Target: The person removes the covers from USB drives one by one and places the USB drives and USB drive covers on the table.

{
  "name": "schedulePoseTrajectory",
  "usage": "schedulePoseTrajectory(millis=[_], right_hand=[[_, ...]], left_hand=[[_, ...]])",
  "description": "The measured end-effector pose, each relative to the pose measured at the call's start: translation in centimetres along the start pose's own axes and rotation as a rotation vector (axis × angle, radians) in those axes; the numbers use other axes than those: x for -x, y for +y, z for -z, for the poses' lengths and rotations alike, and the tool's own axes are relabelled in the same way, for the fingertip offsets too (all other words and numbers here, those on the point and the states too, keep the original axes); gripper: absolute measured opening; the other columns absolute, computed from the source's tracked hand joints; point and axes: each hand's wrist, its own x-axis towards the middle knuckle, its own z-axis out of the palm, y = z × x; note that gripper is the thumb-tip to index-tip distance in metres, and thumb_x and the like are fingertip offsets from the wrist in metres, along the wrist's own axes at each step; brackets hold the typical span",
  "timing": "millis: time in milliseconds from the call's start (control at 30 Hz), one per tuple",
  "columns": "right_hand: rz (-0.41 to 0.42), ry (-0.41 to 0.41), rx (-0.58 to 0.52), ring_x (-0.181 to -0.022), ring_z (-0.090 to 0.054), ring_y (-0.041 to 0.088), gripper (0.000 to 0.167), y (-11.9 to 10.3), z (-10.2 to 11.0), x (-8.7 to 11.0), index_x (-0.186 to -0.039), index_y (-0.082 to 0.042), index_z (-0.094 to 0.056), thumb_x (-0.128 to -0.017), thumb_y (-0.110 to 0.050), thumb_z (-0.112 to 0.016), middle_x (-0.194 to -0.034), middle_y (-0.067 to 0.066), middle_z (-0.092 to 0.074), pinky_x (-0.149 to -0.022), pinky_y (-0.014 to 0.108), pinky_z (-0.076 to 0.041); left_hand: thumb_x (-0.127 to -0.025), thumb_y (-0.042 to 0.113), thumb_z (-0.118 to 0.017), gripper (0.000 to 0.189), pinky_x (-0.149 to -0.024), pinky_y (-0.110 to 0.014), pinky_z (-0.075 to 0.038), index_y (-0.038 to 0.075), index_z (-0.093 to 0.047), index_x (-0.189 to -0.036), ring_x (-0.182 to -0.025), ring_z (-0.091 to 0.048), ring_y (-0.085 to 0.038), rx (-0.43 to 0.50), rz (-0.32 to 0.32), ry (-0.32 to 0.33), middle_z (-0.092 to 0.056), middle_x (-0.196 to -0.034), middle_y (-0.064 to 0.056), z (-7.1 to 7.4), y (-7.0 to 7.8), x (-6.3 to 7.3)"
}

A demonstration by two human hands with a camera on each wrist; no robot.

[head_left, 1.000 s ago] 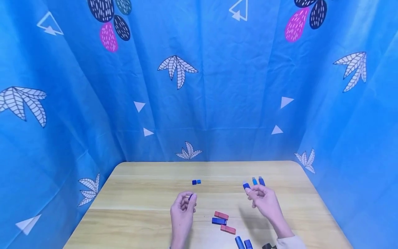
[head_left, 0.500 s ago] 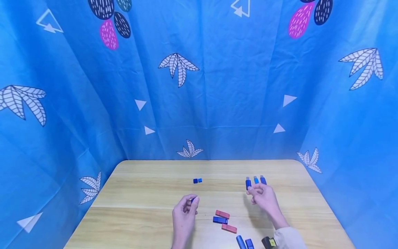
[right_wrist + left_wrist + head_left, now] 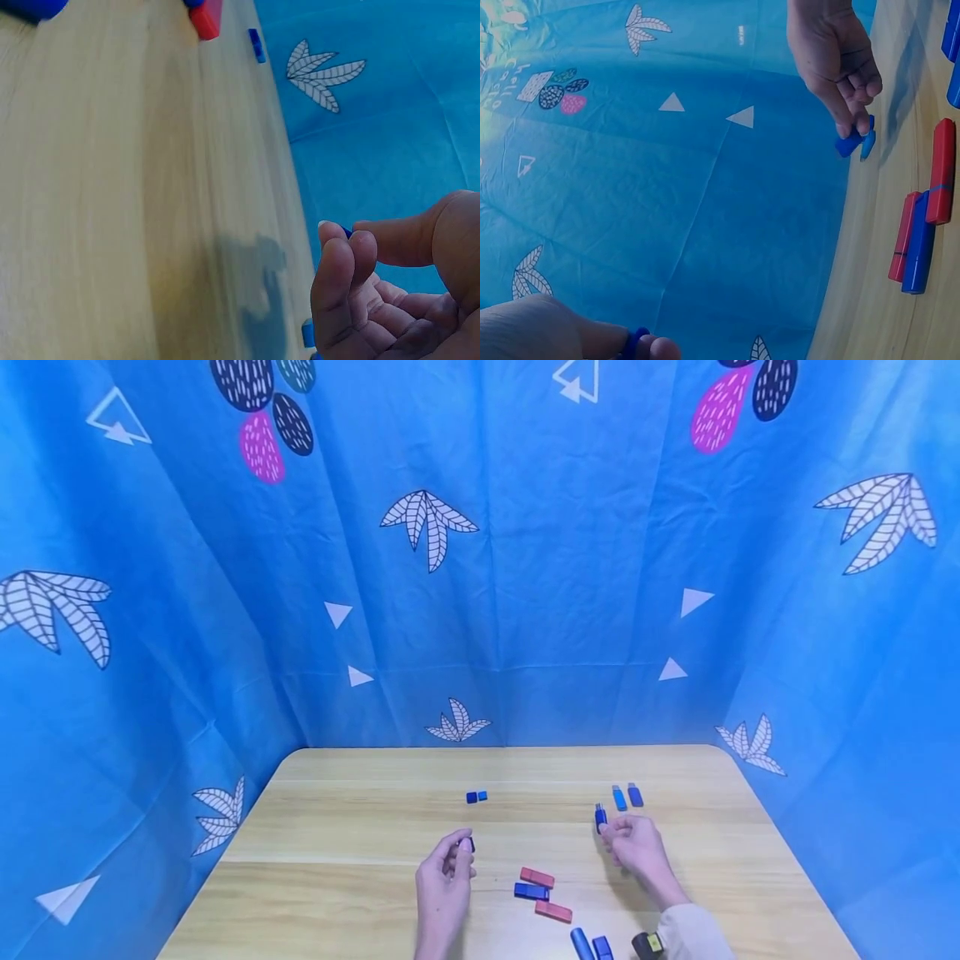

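My right hand pinches a dark blue USB flash drive by its near end, its metal plug pointing to the back. In the left wrist view this drive hangs from the fingertips; in the right wrist view the fingers mostly hide it. My left hand holds a small dark blue cap between thumb and fingers, partly covered. Just beyond the right hand lie a light blue flash drive and a dark blue one, plugs bare. Two small caps, one dark blue and one lighter blue, lie side by side farther back.
Between the hands lie a red flash drive, a blue one and another red one. Nearer the front are two more blue sticks and a dark object by the right sleeve. Blue curtain surrounds the wooden table.
My right hand has tipped the drive straighter, then drawn it a little toward the front, away from the two bare drives. The left hand, holding the cap, has barely moved.
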Motion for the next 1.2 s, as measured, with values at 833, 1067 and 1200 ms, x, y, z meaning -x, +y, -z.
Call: schedulePoseTrajectory(millis=[833, 1067, 1200], right_hand=[[0.047, 0.062, 0.322, -0.057, -0.055, 0.015, 0.022, 1.9, 0.4, 0.0, -0.086, -0.003, -0.069, -0.095, -0.022, -0.066, -0.072, 0.008, -0.069, -0.051, 0.027, -0.043], [0.097, -0.004, 0.469, -0.061, -0.053, 0.019, 0.045, 0.3, 0.0, 2.1, -0.128, 0.009, -0.059, -0.099, -0.026, -0.06, -0.092, 0.019, -0.07, -0.053, 0.031, -0.042], [0.147, -0.029, 0.533, -0.051, -0.045, 0.016, 0.047, -0.1, -0.8, 3.1, -0.132, 0.01, -0.057, -0.101, -0.025, -0.056, -0.11, 0.029, -0.07, -0.048, 0.032, -0.04]], left_hand=[[-0.097, 0.02, -0.067, 0.013, -0.068, -0.022, -0.053, 0.017, -0.07, -0.11, -0.078, -0.066, -0.02, -0.048, 0.006, -0.033, -0.069, -0.085, -0.002, 0.1, -0.2, 0.7], [-0.096, 0.027, -0.068, 0.019, -0.077, -0.021, -0.056, 0.015, -0.07, -0.111, -0.081, -0.067, -0.012, -0.027, 0.021, -0.055, -0.072, -0.088, -0.002, 0.0, -0.1, 0.8], [-0.097, 0.027, -0.068, 0.023, -0.079, -0.019, -0.058, 0.01, -0.07, -0.112, -0.082, -0.069, -0.01, 0.002, 0.014, -0.05, -0.074, -0.091, -0.004, -0.1, 0.0, 0.7]])
